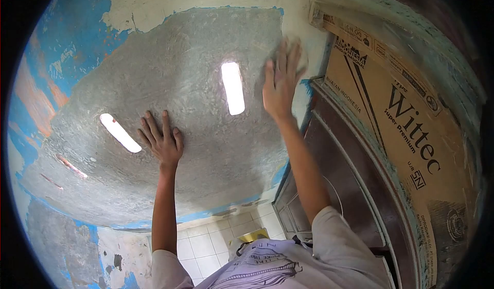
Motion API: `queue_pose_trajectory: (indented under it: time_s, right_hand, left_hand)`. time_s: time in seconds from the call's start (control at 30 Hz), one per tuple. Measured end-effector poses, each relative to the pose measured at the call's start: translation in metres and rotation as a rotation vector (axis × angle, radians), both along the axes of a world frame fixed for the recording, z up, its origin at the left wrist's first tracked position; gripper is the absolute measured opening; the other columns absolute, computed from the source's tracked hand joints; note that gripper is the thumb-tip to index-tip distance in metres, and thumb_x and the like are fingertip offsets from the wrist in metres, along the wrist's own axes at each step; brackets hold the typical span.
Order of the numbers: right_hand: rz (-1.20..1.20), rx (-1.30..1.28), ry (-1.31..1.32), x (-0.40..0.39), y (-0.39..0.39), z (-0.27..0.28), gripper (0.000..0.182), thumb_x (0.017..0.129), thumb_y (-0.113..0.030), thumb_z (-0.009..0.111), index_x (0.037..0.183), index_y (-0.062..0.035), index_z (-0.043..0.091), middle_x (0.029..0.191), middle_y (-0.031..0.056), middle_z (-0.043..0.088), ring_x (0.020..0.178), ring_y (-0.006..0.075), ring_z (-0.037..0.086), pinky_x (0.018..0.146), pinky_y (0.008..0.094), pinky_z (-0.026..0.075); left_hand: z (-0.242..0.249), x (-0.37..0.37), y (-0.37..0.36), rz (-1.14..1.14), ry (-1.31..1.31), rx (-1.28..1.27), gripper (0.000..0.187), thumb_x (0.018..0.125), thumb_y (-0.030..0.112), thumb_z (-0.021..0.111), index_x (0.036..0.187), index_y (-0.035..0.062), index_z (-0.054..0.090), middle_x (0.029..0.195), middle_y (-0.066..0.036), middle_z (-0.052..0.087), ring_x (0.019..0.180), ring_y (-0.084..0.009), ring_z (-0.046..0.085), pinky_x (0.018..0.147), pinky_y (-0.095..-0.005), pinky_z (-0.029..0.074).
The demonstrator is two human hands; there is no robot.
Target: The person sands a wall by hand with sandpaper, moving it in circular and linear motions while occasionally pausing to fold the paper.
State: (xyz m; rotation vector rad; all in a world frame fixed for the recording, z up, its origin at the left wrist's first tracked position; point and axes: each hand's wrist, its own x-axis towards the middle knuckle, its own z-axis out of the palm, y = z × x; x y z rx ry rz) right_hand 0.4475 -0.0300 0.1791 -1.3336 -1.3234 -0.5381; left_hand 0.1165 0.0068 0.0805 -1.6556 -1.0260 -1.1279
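My left hand [162, 141] lies flat against the grey plastered wall [200, 42], fingers spread, between two bright slots. The left slot [120, 133] is just beside its fingertips. Higher up and to the right, my right hand [281, 80] is raised with fingers stretched out and slightly blurred. It overlaps the right edge of the grey plaster, where pale paint begins. The upright right slot [233, 88] lies between my two hands. Neither hand holds anything.
Peeling blue paint [77, 16] borders the plaster at upper left. A dark panelled door [334, 150] stands to the right, with a printed cardboard sheet [381, 93] beyond it. White floor tiles [198, 245] show below, with a yellow item [256, 234] on them.
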Motion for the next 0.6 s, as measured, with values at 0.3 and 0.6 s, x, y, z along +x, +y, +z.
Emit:
queue_pose_trajectory:
  time_s: [0.3,0.6]
  right_hand:
    - [-0.026,-0.173,-0.386,-0.003,-0.011,-0.025,0.064,0.108,-0.04,0.037,0.164,-0.0118,0.024,0.169,0.0254,0.012,0.155,0.0477,0.012,0.117,0.0754,0.003]
    - [0.157,-0.257,0.169,-0.031,-0.024,-0.134,0.063,0.11,-0.038,0.034,0.164,-0.0073,0.022,0.171,0.0223,0.009,0.158,0.0411,0.004,0.123,0.0627,-0.001]
  left_hand:
    - [-0.005,-0.003,0.001,0.003,0.007,-0.011,0.056,0.106,0.038,0.038,0.156,0.0152,0.044,0.166,-0.024,0.028,0.154,-0.0449,0.022,0.123,-0.0602,0.01]
    - [-0.045,0.013,-0.027,0.011,-0.135,-0.357,0.059,0.107,0.043,0.043,0.161,0.0192,0.036,0.17,-0.024,0.014,0.156,-0.0476,0.005,0.124,-0.061,0.004]
